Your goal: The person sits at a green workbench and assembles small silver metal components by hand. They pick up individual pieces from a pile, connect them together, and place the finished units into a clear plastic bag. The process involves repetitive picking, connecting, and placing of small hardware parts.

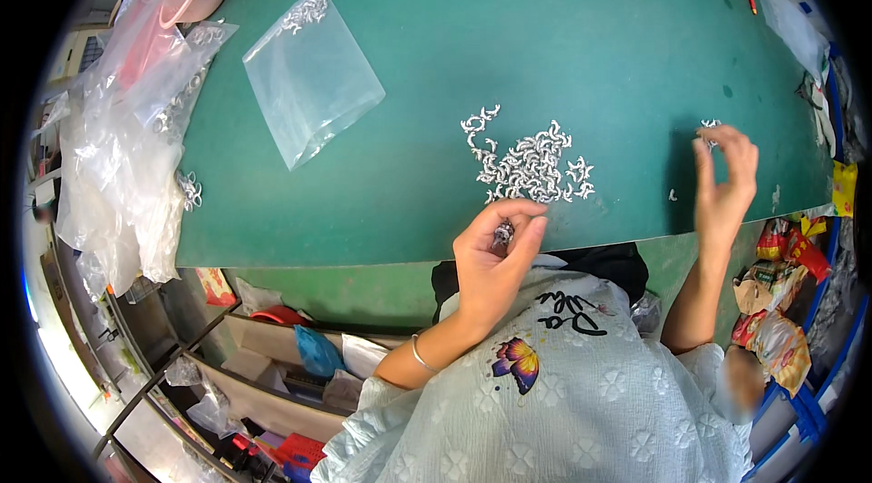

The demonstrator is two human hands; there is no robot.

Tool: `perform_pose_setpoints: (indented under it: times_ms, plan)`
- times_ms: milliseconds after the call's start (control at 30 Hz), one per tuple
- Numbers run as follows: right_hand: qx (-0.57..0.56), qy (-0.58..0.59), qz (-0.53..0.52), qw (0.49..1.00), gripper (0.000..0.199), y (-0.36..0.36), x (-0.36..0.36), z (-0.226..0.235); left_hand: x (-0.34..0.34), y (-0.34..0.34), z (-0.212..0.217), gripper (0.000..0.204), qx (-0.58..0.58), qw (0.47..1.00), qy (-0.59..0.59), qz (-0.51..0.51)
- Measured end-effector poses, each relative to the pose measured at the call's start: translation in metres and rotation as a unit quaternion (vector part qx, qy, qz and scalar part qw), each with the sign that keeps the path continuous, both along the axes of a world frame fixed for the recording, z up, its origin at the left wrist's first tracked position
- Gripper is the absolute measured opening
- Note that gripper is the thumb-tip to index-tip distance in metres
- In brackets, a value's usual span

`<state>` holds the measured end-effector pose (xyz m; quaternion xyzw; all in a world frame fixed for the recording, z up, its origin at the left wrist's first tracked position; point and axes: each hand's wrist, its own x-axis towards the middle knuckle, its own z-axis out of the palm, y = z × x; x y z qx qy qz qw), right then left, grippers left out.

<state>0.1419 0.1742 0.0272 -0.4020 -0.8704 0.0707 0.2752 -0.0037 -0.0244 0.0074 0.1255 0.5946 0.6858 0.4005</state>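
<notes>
- The left hand (495, 256) is pinching a small cluster of shiny metal pieces (503, 232) in its grip, at the near edge of the counter (545, 47).
- The right hand (727, 176) is raised, its fingers pressing together on a tiny silvery piece (709, 125).
- A loose pile of curled silvery bits (530, 163) is lying between the hands on the matte green surface.
- A clear, crinkly plastic bag (309, 74) is resting far left, beside heaped bags (127, 147).
</notes>
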Motion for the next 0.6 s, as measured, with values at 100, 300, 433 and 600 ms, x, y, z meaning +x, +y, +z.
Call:
perform_pose_setpoints:
  times_ms: [100, 300, 433, 600]
  plan:
    - [-0.112, -0.01, 0.167, 0.98, 0.022, -0.035, -0.027, -0.003, 0.001, 0.0, -0.001, 0.013, -0.006, 1.0, -0.008, -0.007]
    - [-0.084, -0.023, 0.179, 0.98, 0.016, -0.056, -0.041, -0.028, 0.001, -0.001, 0.0, 0.012, -0.013, 1.0, 0.0, -0.019]
    - [-0.091, 0.017, 0.169, 0.981, 0.013, -0.056, -0.039, -0.025, 0.0, -0.002, -0.001, 0.012, -0.008, 1.0, -0.002, -0.021]
    - [-0.348, 0.131, 0.185, 0.91, 0.009, -0.07, -0.039, -0.002, 0.005, 0.005, -0.004, 0.022, 0.009, 0.997, 0.056, -0.053]
